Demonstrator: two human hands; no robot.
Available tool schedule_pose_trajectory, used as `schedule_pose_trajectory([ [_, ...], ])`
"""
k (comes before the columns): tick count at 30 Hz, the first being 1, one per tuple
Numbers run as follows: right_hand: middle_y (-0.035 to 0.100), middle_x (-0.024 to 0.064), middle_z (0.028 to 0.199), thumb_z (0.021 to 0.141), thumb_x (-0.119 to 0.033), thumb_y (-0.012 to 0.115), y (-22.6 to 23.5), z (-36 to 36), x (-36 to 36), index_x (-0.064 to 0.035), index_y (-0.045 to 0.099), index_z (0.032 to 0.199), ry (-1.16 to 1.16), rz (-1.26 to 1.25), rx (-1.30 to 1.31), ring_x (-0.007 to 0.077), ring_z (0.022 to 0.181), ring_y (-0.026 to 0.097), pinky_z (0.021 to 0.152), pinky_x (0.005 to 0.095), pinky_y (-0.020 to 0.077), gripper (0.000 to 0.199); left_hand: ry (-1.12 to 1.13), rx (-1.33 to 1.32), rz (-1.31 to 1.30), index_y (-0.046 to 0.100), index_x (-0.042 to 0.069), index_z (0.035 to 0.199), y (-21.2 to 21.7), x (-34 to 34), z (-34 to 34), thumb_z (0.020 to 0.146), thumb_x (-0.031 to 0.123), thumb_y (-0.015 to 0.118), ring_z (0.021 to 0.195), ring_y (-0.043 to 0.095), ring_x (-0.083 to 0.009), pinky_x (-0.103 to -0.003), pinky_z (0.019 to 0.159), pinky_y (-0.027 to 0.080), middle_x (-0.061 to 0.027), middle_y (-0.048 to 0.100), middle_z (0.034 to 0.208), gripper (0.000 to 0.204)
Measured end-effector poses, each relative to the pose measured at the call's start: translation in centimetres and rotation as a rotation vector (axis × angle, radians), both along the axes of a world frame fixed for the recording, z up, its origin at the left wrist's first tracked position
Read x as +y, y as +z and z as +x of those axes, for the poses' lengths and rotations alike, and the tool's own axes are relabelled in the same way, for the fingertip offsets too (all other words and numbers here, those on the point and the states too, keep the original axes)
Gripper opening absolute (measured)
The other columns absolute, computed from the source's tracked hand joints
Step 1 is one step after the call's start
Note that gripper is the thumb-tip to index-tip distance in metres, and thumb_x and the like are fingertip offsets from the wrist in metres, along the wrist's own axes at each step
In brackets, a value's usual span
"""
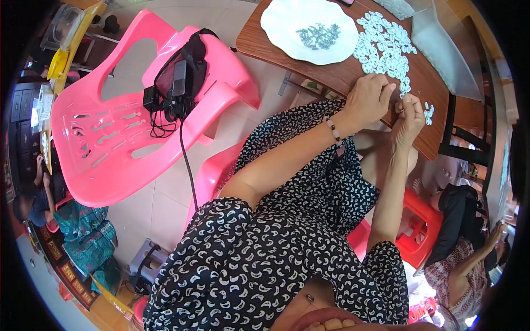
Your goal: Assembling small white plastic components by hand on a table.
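Observation:
My left hand [371, 99] is raised at the near edge of the wooden table [326, 77], fingers curled in and thumb bent; whatever it holds is too small or hidden. Close beside it on the right, my right hand [409, 113] pinches at the table edge, with a bit of a small white piece showing at the fingertips. Just beyond both hands spreads a pile of small white oval pieces with openings [383, 47]. A white wavy-rimmed plate [281, 33] holds many small grey metal-looking parts [319, 36]. A few white pieces [428, 113] lie apart, right of my right hand.
A clear plastic bag of white material [439, 52] lies at the table's far right. To the left stands a pink plastic chair [83, 138] bearing a black bag and a cabled adapter [179, 77]. Red stools [422, 220] and another person [464, 259] are at right.

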State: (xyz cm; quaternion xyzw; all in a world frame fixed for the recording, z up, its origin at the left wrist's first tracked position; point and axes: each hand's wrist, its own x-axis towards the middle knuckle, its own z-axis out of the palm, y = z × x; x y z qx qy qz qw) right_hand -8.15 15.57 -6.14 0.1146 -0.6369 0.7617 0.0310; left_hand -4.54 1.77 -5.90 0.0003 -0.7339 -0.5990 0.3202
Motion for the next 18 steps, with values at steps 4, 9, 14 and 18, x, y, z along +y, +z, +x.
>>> schedule_pose_trajectory([
  [4, 0.054, -0.0008, 0.072, 0.089, -0.011, 0.061, 0.0, -0.1, 0.1, -0.0004, 0.062, 0.086, 0.018, 0.002, 0.034, 0.0058, 0.064, 0.044, 0.06, 0.0195, 0.0341, 0.011, -0.009, 0.006, -0.009, 0.056, -0.003, 0.073, 0.2, 0.1, -0.2, 0.087, 0.013, 0.059, 0.069, 0.058, -0.0383, -0.044, 0.062, 0.045, -0.0208, 0.058, 0.069, 0.022],
  [9, 0.054, -0.0037, 0.069, 0.088, -0.014, 0.062, 0.5, 0.5, 0.4, -0.0029, 0.064, 0.086, -0.066, 0.14, 0.007, 0.0046, 0.063, 0.046, 0.058, 0.0197, 0.035, 0.011, -0.03, -0.003, -0.039, 0.057, -0.001, 0.074, 0.3, 0.6, -0.4, 0.089, 0.018, 0.058, 0.066, 0.058, -0.0384, -0.043, 0.059, 0.044, -0.0209, 0.058, 0.068, 0.025],
  [14, 0.057, -0.0027, 0.07, 0.088, -0.015, 0.063, 1.7, 0.9, -0.3, -0.0023, 0.064, 0.086, 0.033, 0.064, -0.067, 0.0047, 0.063, 0.049, 0.058, 0.0204, 0.0383, 0.013, -0.145, -0.166, -0.125, 0.063, -0.002, 0.08, 0.3, -0.3, -0.6, 0.091, 0.021, 0.057, 0.06, 0.061, -0.0228, -0.034, 0.057, 0.046, -0.0167, 0.062, 0.067, 0.027],
  [18, 0.059, -0.0019, 0.07, 0.088, -0.015, 0.063, 1.0, 0.4, 0.1, -0.0021, 0.063, 0.085, 0.02, -0.001, -0.025, 0.0037, 0.061, 0.049, 0.057, 0.019, 0.0383, 0.013, -0.311, -0.263, -0.019, 0.063, -0.002, 0.08, 0.2, -0.4, -1.4, 0.093, 0.025, 0.057, 0.053, 0.054, -0.0108, -0.027, 0.05, 0.042, -0.0053, 0.059, 0.061, 0.031],
])
